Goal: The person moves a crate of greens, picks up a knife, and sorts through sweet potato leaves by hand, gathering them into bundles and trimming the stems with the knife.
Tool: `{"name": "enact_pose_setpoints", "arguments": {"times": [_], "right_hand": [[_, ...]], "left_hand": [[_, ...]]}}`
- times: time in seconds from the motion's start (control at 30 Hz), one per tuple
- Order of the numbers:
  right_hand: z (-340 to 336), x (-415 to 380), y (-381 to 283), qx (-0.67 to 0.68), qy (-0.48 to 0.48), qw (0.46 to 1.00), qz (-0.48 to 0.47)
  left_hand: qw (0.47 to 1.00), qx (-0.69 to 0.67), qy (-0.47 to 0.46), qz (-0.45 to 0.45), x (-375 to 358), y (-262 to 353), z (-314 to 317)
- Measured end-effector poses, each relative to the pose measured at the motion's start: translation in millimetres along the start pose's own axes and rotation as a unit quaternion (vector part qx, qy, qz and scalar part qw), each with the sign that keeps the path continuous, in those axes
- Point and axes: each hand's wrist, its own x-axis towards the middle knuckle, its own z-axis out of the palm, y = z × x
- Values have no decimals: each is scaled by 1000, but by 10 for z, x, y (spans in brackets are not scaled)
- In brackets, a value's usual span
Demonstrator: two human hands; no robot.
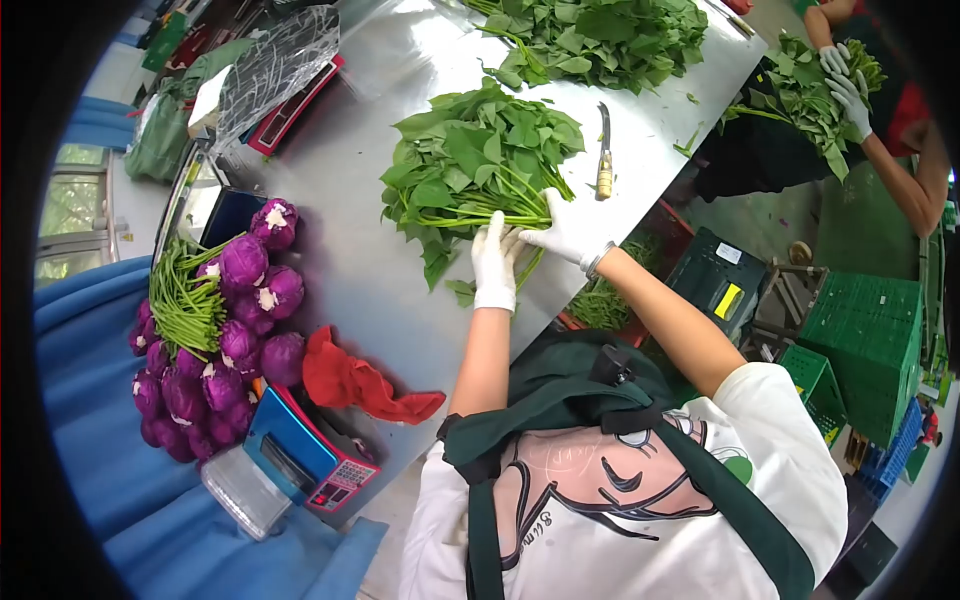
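A loose bunch of leafy greens (460, 150), which look like sweet potato leaves, lies on the metal table before me. Its long stems point toward my body and the right. My right hand (572, 228), in a white glove, has thumb and fingers around the stem ends. Beside it my left hand (493, 265), also gloved, touches the stems with its fingers stretched out. Some stems and leaves hang below my hands. A curved knife (604, 155) with a light handle rests to the right of the bunch. Beyond it is a larger pile of greens (600, 40).
Purple cabbages (240, 262) and a bundle of green stems (187, 300) sit at the left, near a red cloth (360, 380) and a scale (300, 450). Green crates (865, 325) stand at the right. A co-worker's gloved hands (848, 95) hold greens at upper right.
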Motion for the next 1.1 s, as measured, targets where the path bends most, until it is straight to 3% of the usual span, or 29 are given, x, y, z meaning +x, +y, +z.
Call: {"name": "enact_pose_setpoints", "arguments": {"times": [0.1, 0.2, 0.23, 0.33, 0.5, 0.6, 0.63, 0.67, 0.73, 0.8, 0.87, 0.97, 1.0, 1.03, 1.07, 1.1], "right_hand": [[-38, 86, 17, -23, -20, 999, 13], [-134, 162, 32, -203, 59, 975, -67], [-41, 193, 110, -218, 131, 962, -96], [194, 281, 209, -159, 30, 986, -48], [19, 290, -74, -104, -17, 994, -24], [-210, 302, -213, -34, -137, 990, -3], [-228, 264, -277, 3, -127, 992, 9], [-181, 213, -279, 21, -88, 995, -35], [-70, 152, -315, 2, -80, 993, -91], [-26, 63, -480, -117, -46, 984, -122], [49, 111, -443, -155, -78, 972, -156], [-306, 246, -323, 27, -281, 935, -215], [-347, 287, -164, 191, -275, 925, -179], [-415, 340, -92, 210, -266, 936, -94], [-465, 399, -51, 228, -256, 939, -10], [-399, 480, 23, 102, -261, 960, -22]], "left_hand": [[1000, 16, -2, 12, -53, -7, 137], [999, 24, 30, 24, -2, -114, 110], [997, 28, 57, 34, 33, -164, 108], [991, -48, 119, 45, 108, -261, 258], [978, -181, 41, -91, 290, -185, 180], [977, -170, 13, -131, 93, 100, 254], [984, -102, 7, -143, -10, 223, 279], [991, -37, 11, -126, -17, 270, 261], [988, -108, -65, -88, -77, 373, 311], [987, -115, -66, -89, -16, 324, 288], [991, -104, -50, -64, -86, 308, 277], [976, -196, -55, -76, 11, 209, 85], [961, -233, -84, -123, -29, 282, 41], [960, -235, -87, -121, -58, 307, -21], [960, -237, -89, -120, -85, 329, -80], [963, -220, -95, -123, -22, 286, -191]]}}
